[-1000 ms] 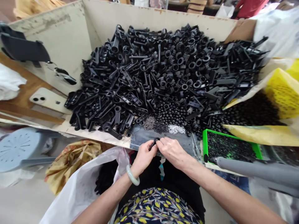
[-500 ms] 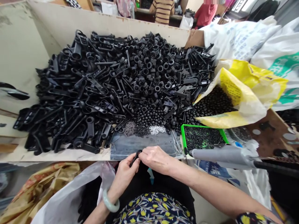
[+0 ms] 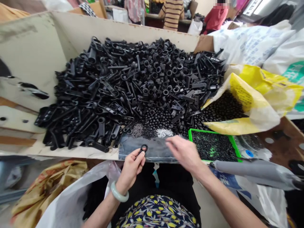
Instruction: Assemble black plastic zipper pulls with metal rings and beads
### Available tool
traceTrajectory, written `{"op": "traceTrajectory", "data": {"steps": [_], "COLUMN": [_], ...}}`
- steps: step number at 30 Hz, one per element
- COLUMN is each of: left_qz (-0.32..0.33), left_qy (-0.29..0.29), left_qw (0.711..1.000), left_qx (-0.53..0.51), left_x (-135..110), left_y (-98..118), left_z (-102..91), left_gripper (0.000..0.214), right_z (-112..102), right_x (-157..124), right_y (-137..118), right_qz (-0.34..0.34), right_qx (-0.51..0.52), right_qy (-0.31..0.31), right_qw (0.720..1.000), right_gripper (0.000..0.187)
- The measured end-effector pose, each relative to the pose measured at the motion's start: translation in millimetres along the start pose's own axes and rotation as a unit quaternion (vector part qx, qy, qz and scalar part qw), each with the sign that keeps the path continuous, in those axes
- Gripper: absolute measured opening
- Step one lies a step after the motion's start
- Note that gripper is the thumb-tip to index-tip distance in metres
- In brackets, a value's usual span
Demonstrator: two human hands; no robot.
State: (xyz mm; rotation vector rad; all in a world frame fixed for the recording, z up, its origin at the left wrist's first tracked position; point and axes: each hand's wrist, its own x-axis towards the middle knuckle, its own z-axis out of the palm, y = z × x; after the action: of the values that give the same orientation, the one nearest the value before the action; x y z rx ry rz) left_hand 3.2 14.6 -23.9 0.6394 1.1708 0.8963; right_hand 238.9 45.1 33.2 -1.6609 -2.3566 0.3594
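pale boards (image 3: 130, 31) wall in a worktop strewn with dark plastic pieces. near its front edge, a black ring-ended part (image 3: 141, 147) sits upright between the thumb and fingers of the left hand (image 3: 131, 167), ring uppermost, over a dark mat (image 3: 152, 151). to its right, the right hand (image 3: 186, 153) is apart from it, fingertips blurred near some silver pins (image 3: 163, 133); i cannot tell whether they pinch anything. black beads (image 3: 156, 117) lie behind the pins, and a big heap of black parts (image 3: 104, 85) rises beyond. farther right are a green-rimmed tray (image 3: 190, 135) and an open yellow bag (image 3: 263, 118).
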Motion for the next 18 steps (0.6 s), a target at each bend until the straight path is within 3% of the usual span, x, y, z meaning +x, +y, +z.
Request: {"op": "traceTrajectory", "data": {"steps": [1,4,6,10,14,16,18], "left_qz": [-0.001,0.009,0.019,0.036,0.05,0.053,0.05], "left_qy": [0.0,-0.001,-0.001,-0.005,0.004,0.002,-0.006], "left_qw": [1.0,0.999,0.998,0.998,0.998,0.998,0.999], "left_qx": [-0.009,-0.035,-0.052,-0.059,-0.047,-0.035,-0.02], "left_x": [1.0,3.1,3.2,0.5,-2.1,-2.8,-3.0], "left_y": [3.8,11.2,13.3,16.5,20.5,21.0,19.9], "left_z": [-0.3,-2.3,-2.9,-3.4,-6.3,-7.2,-6.5], "left_gripper": [0.051,0.05,0.051,0.053,0.052,0.051,0.051], "right_z": [-6.2,-10.9,-6.6,-3.2,-9.3,-10.8,-10.1], "right_x": [-3.0,-2.4,3.5,6.4,-21.2,-36.7,-43.7], "right_y": [9.1,28.1,33.0,35.0,24.8,9.7,-9.2], "right_qz": [0.059,0.166,0.184,0.197,0.206,0.215,0.178], "right_qx": [-0.073,-0.221,-0.246,-0.231,-0.138,-0.019,0.161], "right_qy": [-0.007,-0.118,-0.155,-0.145,-0.079,-0.057,-0.092], "right_qw": [0.996,0.954,0.939,0.942,0.966,0.975,0.966], "right_gripper": [0.023,0.021,0.02,0.021,0.019,0.017,0.016]}}
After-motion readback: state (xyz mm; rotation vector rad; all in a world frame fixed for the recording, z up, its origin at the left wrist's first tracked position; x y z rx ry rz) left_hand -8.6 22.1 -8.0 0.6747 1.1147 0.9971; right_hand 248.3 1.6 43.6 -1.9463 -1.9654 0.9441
